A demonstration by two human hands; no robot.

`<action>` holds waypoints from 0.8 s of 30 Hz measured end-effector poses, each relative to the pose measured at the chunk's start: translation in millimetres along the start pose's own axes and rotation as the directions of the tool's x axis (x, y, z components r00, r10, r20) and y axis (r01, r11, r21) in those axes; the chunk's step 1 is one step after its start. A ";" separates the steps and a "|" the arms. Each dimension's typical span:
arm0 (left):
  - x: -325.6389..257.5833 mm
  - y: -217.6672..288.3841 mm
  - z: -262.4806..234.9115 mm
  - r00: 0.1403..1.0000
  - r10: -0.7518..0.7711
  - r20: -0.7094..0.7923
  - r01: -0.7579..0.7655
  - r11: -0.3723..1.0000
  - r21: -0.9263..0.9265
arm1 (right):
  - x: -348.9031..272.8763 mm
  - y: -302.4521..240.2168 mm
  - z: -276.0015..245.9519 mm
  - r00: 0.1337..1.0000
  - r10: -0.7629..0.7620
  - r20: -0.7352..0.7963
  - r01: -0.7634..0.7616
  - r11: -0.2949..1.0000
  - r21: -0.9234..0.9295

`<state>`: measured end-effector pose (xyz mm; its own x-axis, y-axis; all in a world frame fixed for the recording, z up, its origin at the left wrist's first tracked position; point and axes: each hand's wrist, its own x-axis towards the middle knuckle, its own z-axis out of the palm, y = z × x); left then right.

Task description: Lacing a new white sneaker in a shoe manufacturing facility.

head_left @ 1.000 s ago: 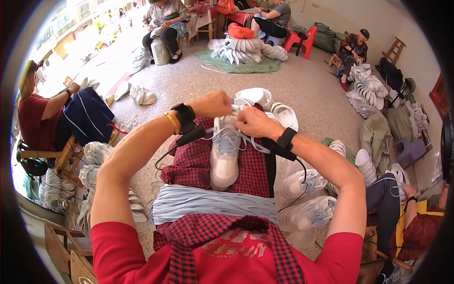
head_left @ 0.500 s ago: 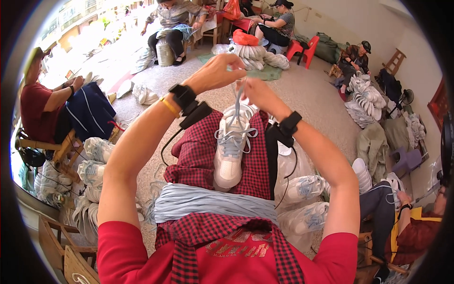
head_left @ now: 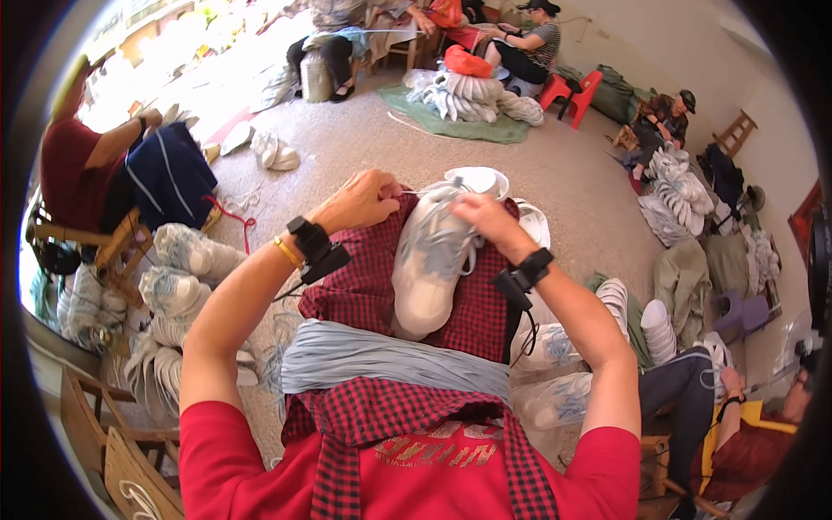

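A white sneaker (head_left: pixel 423 309) with blue-grey laces lies on my lap, its toe toward me. My left hand (head_left: pixel 371 199) is closed in a pinch left of the shoe's ankle opening, with a thin taut lace running from the fingers to the shoe. My right hand (head_left: pixel 492 224) is closed over the upper eyelets, gripping the lace there; the fingertips are partly hidden. A loop of lace hangs beside it on the right. Across my waist lies a thick bundle of blue-grey laces (head_left: pixel 394 362). A red-and-black checked apron (head_left: pixel 347 282) covers my thighs.
White sneakers (head_left: pixel 178 290) are piled at my left, and more sneakers (head_left: pixel 563 399) at my right. Several people sit working around the room. A shoe heap (head_left: pixel 464 95) rests on a green sheet (head_left: pixel 420 117) ahead, near a red chair (head_left: pixel 582 97). A wooden chair (head_left: pixel 139 468) stands lower left.
Both hands have come down from above the shoe toward its sides, and the left moved left. The upright lace is now drawn sideways. The shoe has tilted, and the view has shifted slightly.
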<state>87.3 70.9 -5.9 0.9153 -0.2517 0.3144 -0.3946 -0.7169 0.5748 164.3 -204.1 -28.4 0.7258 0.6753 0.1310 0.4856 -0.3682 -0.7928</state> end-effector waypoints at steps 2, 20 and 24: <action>0.3 -1.0 0.4 0.999 -0.028 -0.046 0.026 0.999 -0.031 | -17.0 -3.7 -18.7 0.992 0.103 -0.075 -0.054 0.873 0.486; 62.0 -10.9 61.7 0.934 0.124 0.336 -0.202 0.957 0.210 | -55.0 -32.1 -55.6 0.997 0.077 -0.022 -0.040 0.717 0.696; 58.0 -11.9 86.7 0.915 -0.088 0.393 0.038 0.990 0.134 | -92.1 -24.9 -65.6 0.971 0.118 -0.209 0.057 0.732 0.679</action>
<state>152.1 8.4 -60.1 0.9043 -0.4228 -0.0593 -0.3456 -0.8064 0.4798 117.3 -299.0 18.3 0.8637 0.4786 0.1579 0.0661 0.2029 -0.9770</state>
